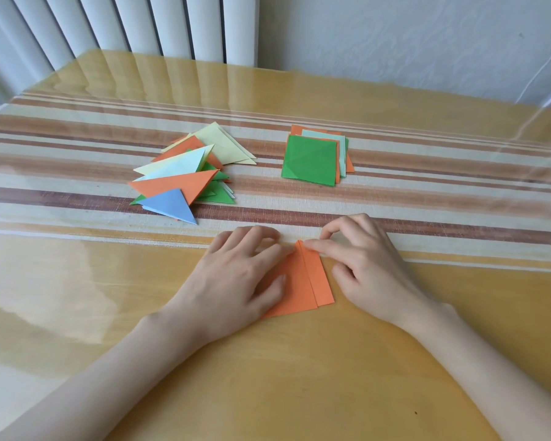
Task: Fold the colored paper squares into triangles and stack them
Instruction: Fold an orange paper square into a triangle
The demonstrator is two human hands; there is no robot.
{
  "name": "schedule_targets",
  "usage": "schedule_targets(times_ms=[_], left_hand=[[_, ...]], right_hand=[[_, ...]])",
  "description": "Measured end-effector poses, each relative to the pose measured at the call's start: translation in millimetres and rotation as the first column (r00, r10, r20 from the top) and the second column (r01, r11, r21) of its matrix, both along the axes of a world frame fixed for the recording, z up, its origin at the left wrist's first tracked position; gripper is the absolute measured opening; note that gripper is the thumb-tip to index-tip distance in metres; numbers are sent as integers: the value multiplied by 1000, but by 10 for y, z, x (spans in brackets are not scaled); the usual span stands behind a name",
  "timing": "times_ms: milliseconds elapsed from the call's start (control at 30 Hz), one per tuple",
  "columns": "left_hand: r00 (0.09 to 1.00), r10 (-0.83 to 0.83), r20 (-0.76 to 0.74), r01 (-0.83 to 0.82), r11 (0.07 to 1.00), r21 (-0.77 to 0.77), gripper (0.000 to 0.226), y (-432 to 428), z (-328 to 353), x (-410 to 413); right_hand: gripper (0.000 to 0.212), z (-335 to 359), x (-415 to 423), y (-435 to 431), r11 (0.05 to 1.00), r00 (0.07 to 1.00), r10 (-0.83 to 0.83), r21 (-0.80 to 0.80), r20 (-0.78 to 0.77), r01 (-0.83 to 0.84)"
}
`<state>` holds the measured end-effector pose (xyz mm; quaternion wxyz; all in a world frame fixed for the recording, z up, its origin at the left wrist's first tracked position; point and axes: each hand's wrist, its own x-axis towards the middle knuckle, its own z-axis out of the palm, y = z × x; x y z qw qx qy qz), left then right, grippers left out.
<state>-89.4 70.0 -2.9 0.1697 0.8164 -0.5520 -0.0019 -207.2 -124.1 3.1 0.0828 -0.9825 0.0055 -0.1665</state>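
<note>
nearest, on the glossy yellow table (268, 370), lies the orange paper (303, 281), folded over on itself just in front of the person. the left hand (236, 275) rests flat on its left part, fingers spread and fairly straight, pressing the upper layer down and gripping nothing. the right hand (366, 265) reaches to the paper's far corner: its forefinger lies straight with the tip pressed on that corner and the other fingers are curled back. whether the thumb touches the paper i cannot tell, and i see no pinch

the upper layer's edge does not meet the lower one, so a narrow orange strip of the bottom layer shows along the right side. so the step in hand looks like the fold itself, with the corners being matched and the crease not yet set. the next move probably calls for nudging the top layer across until the edges line up, holding the far corner firm, then pressing along the fold

further off on the striped cloth, to the left, sits a loose pile of triangles (185, 176) with a blue triangle (172, 205) nearest. well apart to the right is the stack of squares (342, 154), a green square (309, 160) on top, so several sheets seem left to fold
</note>
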Motion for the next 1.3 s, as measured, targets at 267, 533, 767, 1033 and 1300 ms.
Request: schedule_targets(times_ms=[267, 533, 767, 1033, 1300], left_hand=[[994, 9, 110, -11, 1000, 20, 45, -28, 21, -24], [995, 31, 96, -30, 1000, -8, 46, -14, 20, -48], [998, 13, 58, -11, 999, -35, 75, 153, 25, -291], [988, 141, 63, -118, 951, -285, 30, 200, 49, -207], [882, 413, -228, -448, 884, -133, 42, 14, 59, 6]], right_hand=[[50, 12, 4, 71, 990, 999, -53, -131, -12, 51], [49, -8, -149, 130, 992, 996, -71, -101, 56, 76], [51, -85, -187, 155, 986, 993, -108, 128, 43, 102], [48, -91, -249, 231, 995, 996, -69, 72, 47, 66], [41, -78, -275, 241, 998, 997, 61, 15, 54, -62]])
